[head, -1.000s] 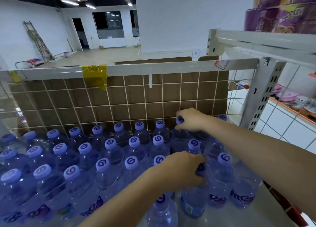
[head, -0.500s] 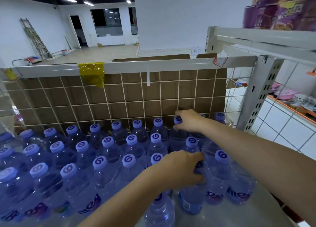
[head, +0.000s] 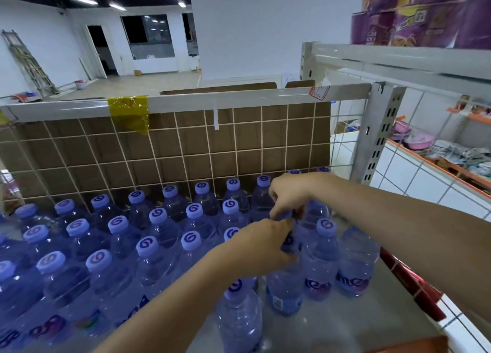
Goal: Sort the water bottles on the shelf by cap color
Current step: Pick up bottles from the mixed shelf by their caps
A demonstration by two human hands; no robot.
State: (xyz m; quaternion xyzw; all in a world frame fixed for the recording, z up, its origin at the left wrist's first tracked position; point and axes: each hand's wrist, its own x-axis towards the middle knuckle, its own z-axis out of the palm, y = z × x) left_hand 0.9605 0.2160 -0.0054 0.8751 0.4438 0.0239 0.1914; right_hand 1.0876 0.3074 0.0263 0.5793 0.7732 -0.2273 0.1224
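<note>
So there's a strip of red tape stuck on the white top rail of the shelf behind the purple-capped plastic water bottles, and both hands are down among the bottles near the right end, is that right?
One detail is off: the tape on the white top rail is yellow, not red, as the head view shows. The rest holds: the left hand and right hand are among the purple-capped plastic water bottles near the right end.

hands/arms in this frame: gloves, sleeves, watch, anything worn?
Nothing worn that shows. The left hand and right hand are bare, with no gloves, and no rings visible at this resolution. Both forearms are bare as far as the frame shows, with no sleeve edge, watch or wristband in view.
</note>
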